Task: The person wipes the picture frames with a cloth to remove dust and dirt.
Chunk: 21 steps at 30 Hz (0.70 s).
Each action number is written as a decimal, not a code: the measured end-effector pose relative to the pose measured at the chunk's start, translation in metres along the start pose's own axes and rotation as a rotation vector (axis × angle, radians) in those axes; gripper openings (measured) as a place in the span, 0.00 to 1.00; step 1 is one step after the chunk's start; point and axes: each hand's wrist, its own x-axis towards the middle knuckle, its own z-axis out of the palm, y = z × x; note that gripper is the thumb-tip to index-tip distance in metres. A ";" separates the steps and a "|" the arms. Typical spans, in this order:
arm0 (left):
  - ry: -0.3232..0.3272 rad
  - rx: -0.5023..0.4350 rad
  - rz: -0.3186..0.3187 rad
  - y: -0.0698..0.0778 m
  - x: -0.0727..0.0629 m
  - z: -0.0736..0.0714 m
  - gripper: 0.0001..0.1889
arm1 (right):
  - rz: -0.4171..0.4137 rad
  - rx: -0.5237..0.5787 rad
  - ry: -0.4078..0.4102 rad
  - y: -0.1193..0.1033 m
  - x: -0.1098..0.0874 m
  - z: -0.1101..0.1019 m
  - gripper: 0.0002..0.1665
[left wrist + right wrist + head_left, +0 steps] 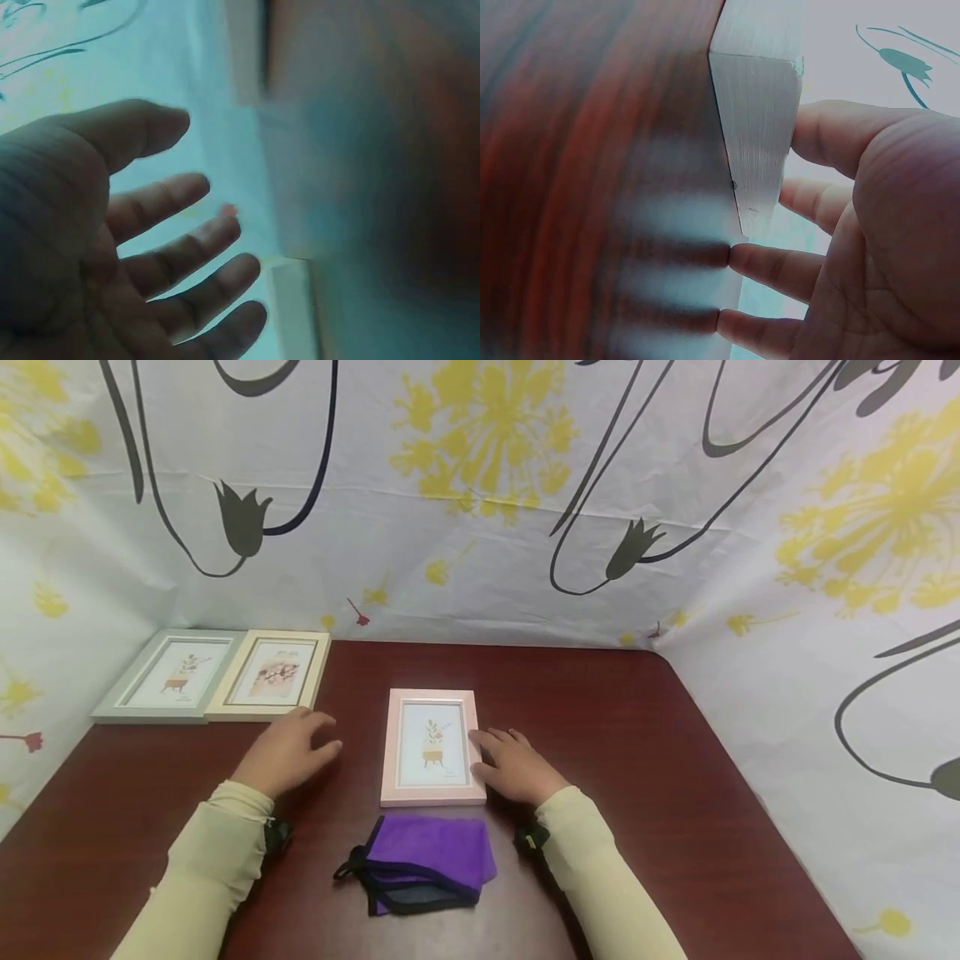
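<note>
My empty left hand spreads loosely near the cream frame. My right hand, fingers extended, touches the pink frame.

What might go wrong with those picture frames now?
The right hand touches only one side of the pink frame, so a hard push might make it slide or turn. The purple cloth lies close by, so it might get bumped too. The left hand is near the cream frame and might knock it crooked.
</note>
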 end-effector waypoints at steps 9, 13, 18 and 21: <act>-0.243 0.094 -0.060 0.009 -0.009 0.013 0.34 | 0.047 -0.016 0.020 0.001 0.000 0.000 0.35; -0.282 0.087 -0.062 0.011 -0.010 0.010 0.36 | 0.052 -0.023 0.046 0.001 0.001 -0.001 0.34; -0.285 0.082 -0.074 0.010 -0.010 0.011 0.37 | 0.047 -0.023 0.096 0.002 0.003 -0.002 0.32; -0.284 0.078 -0.081 0.009 -0.009 0.013 0.37 | 0.078 0.014 0.126 0.003 0.005 -0.001 0.33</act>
